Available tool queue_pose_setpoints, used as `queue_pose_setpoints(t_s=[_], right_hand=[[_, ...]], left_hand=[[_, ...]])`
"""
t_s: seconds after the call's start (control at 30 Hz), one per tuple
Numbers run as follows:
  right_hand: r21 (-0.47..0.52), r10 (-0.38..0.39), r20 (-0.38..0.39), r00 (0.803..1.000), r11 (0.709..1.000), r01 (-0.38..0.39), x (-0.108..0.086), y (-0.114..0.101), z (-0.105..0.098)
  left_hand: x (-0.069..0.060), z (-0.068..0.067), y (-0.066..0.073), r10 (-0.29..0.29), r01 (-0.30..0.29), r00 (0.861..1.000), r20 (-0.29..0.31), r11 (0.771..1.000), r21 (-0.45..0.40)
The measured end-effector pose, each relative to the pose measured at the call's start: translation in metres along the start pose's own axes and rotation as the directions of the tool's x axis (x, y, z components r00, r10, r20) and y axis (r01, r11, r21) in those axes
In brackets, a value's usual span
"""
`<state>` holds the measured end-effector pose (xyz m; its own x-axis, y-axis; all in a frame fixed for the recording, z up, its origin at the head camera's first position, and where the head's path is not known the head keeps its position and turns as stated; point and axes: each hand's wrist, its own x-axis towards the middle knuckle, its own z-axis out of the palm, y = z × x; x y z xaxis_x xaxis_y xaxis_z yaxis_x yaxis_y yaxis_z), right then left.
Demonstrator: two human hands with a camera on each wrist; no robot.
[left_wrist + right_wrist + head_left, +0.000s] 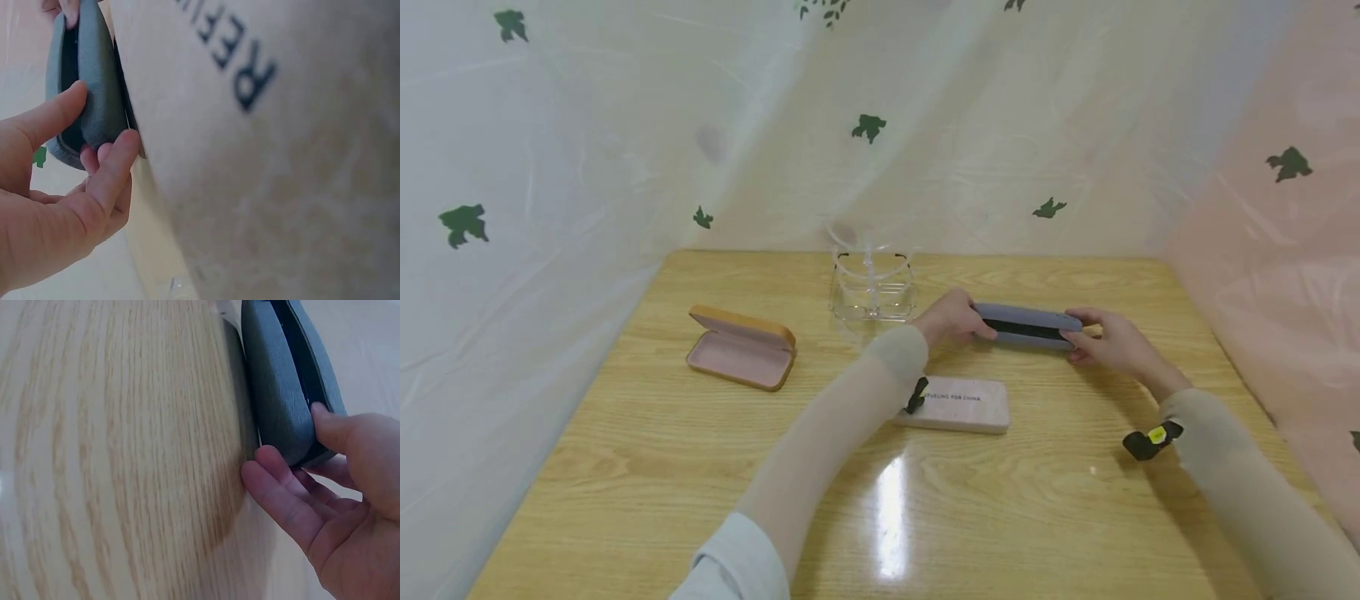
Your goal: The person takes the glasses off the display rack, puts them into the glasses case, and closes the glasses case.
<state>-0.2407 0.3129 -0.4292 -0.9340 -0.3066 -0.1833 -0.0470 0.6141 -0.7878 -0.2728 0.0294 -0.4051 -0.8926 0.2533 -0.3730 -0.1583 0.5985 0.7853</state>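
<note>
A blue-grey glasses case (1026,317) sits at the right of the table, its lid slightly raised over a dark interior. My left hand (951,318) grips the case's left end; in the left wrist view, the thumb (70,103) lies at the gap and the fingers curl around the end. At the other end, my right hand (1112,340) pinches the case, its thumb (331,428) set against the edge of the opening in the right wrist view. Just below my left wrist lies a pale, closed case (958,410) with dark lettering, partly covered by the sleeve.
An orange-brown glasses case (741,358) with a pink lining stands open at the left of the wooden table (1000,517). Toward the back is a clear display stand (871,283) with thin-framed glasses on it. A leaf-patterned sheet (925,167) hangs behind the table.
</note>
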Motion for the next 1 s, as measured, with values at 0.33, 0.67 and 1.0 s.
queue_pose_setpoints(t_s=[0.33, 0.67, 1.0], right_hand=[[0.014, -0.011, 0.118, 0.993, 1.0, 0.009, -0.003, 0.01, -0.009], [-0.065, -0.022, 0.096, 0.995, 0.997, 0.029, 0.001, 0.001, -0.005], [0.093, 0.079, 0.109, 0.991, 0.992, -0.09, -0.001, 0.002, -0.011]], left_hand=[[-0.001, -0.002, -0.001, 0.024, -0.025, 0.999, 0.022, 0.999, 0.022], [-0.001, -0.005, 0.001, 0.007, -0.02, 0.999, 0.051, 0.964, 0.265], [-0.006, -0.002, 0.004, -0.013, 0.013, 1.0, -0.004, 1.0, 0.01]])
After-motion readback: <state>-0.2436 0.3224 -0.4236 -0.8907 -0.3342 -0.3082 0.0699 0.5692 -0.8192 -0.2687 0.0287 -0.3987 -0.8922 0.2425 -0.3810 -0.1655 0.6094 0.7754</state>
